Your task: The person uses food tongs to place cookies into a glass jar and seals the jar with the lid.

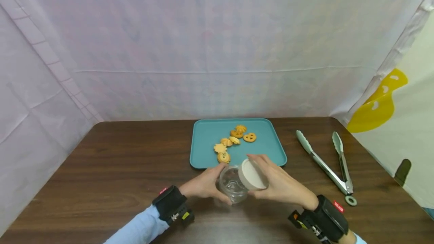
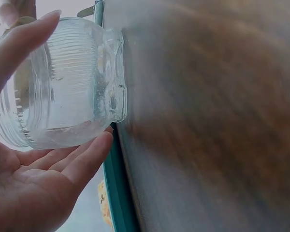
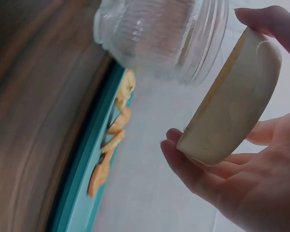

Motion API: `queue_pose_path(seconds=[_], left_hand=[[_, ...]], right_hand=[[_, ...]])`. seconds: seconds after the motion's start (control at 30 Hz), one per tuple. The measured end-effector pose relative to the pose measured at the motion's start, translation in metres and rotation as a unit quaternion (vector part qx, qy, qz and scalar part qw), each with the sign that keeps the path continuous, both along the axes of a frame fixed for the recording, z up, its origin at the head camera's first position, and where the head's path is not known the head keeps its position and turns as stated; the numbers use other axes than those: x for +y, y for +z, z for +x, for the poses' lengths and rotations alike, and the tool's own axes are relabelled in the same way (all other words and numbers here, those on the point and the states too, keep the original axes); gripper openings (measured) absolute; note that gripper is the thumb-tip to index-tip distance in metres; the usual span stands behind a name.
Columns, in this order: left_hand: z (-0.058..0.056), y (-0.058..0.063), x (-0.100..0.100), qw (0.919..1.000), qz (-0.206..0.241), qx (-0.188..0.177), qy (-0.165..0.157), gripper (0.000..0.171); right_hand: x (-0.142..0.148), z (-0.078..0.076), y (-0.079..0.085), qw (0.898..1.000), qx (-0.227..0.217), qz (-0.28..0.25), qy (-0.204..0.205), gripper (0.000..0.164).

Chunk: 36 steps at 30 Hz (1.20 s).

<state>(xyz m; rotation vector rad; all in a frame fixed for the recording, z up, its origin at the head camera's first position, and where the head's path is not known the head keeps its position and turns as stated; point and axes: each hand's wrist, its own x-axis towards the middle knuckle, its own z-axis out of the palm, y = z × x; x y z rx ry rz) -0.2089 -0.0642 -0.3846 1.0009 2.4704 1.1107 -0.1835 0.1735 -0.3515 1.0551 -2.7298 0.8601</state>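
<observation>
My left hand [image 1: 206,184] grips a clear glass jar [image 1: 233,189] from its left side, thumb on one side and fingers on the other. The jar [image 2: 72,82] is upright with its base at the tabletop, and its mouth is uncovered. A white round lid [image 1: 251,175] is pinched at its edges by my right hand [image 1: 279,180]. Tilted, the lid [image 3: 232,101] stands beside the jar's rim, apart from it in the right wrist view. Just beyond both hands, a teal tray [image 1: 268,150] bears several cookies, among them a scalloped cookie [image 1: 220,148] and a pretzel-shaped cookie [image 1: 249,137].
Metal tongs with pale grey tips [image 1: 304,142] lie spread apart on the right of the dark wooden table [image 1: 118,168]. A whitish curtain [image 1: 203,48] hangs behind the table's far edge. A yellow shape [image 1: 376,112] is on the right-hand cloth.
</observation>
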Motion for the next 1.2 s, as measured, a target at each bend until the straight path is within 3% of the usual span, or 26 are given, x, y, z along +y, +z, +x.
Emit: queue_pose_path(seconds=[0.2, 0.47, 0.77, 1.2], left_hand=[[0.001, 0.000, 0.000, 0.9997, 0.017, -0.012, -0.008, 0.081], [0.002, 0.001, 0.000, 0.9990, 0.029, -0.032, -0.009, 0.077], [0.002, 0.001, -0.001, 0.9983, 0.036, -0.046, -0.009, 0.077], [0.003, 0.003, 0.000, 0.9983, 0.034, -0.047, -0.008, 0.077]], right_hand=[[0.014, 0.001, -0.005, 0.998, 0.005, 0.022, -0.052, 0.085], [0.026, 0.000, -0.014, 0.990, -0.037, 0.074, -0.118, 0.090], [0.036, -0.002, -0.020, 0.981, -0.066, 0.150, -0.109, 0.084], [0.032, -0.001, -0.028, 0.978, -0.045, 0.156, -0.127, 0.088]])
